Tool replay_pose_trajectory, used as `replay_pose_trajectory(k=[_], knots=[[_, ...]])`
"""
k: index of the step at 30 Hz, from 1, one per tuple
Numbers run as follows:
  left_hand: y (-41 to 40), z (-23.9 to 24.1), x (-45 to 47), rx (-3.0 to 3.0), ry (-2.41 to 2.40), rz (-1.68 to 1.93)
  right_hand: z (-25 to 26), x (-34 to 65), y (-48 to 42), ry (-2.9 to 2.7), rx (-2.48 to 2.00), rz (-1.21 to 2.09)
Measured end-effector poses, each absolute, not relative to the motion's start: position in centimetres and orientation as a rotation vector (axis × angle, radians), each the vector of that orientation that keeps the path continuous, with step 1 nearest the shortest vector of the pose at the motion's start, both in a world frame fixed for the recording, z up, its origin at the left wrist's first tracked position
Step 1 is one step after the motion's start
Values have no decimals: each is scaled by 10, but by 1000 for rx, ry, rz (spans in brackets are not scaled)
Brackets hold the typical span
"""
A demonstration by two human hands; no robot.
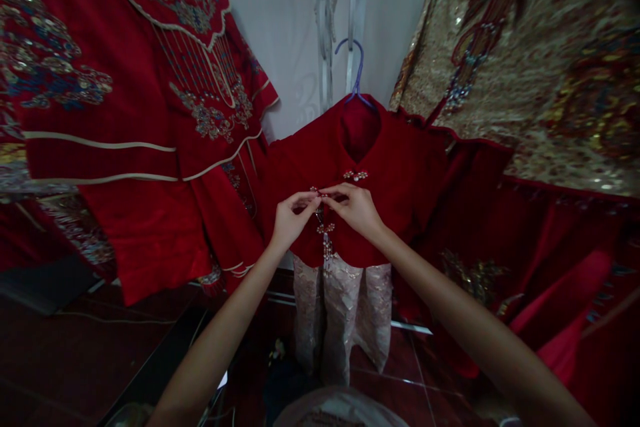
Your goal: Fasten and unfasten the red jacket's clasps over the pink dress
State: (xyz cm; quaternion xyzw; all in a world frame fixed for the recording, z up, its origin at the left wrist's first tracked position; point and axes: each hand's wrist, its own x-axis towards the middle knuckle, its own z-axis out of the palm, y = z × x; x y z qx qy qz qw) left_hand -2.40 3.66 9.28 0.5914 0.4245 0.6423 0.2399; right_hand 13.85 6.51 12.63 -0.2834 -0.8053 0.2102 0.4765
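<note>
Honestly, this red short jacket point(395, 187) looks soft and light, so it'd probably swing on its purple hanger point(359, 70) if tugged. It's hanging mid-scene, in front of the pale wall point(270, 20). Left hand point(295, 217) and right hand point(357, 205) both have a thumb-and-finger grip pinched at the middle beaded clasp point(315, 189); fingertips cover most of it, so can't tell which has which half. Looks small, hard and kinda fragile, so I'd hold it by the base near the cloth, not the beads. Upper beaded clasp point(355, 175) sits toward the neck, and just below the fingers the lower beaded clasp point(325, 229) has a dangly tassel point(327, 248) that could snag. Pale lace fabric point(343, 307) hangs under the hem. An embroidered red jacket point(135, 80) crowds the left, a gold sequined garment point(530, 80) the right, so elbow room's probably tight.
</note>
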Motion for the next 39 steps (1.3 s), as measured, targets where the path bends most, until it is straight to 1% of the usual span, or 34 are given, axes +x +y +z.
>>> replay_pose_trajectory(k=[13, 17, 21, 25, 29, 33, 39], knots=[[45, 91, -26, 1699, 1240, 1723, 123, 138, 63, -1928, -721, 477], [44, 90, -26, 1733, 1250, 1733, 121, 142, 63, -1886, -711, 591], [24, 80, -15, 1689, 1346, 1850, 99, 160, 63, -1889, -849, 679], [-5, 53, 9, 1633, 1495, 1900, 62, 173, 61, -2058, -1091, 549], [-12, 20, 30, 1525, 1444, 1763, 35, 174, 60, -2144, -1169, 349], [-6, 8, 39, 1544, 1444, 1665, 29, 172, 59, -2138, -1194, 295], [-1, 15, 42, 1588, 1465, 1633, 34, 180, 51, -2036, -1178, 340]])
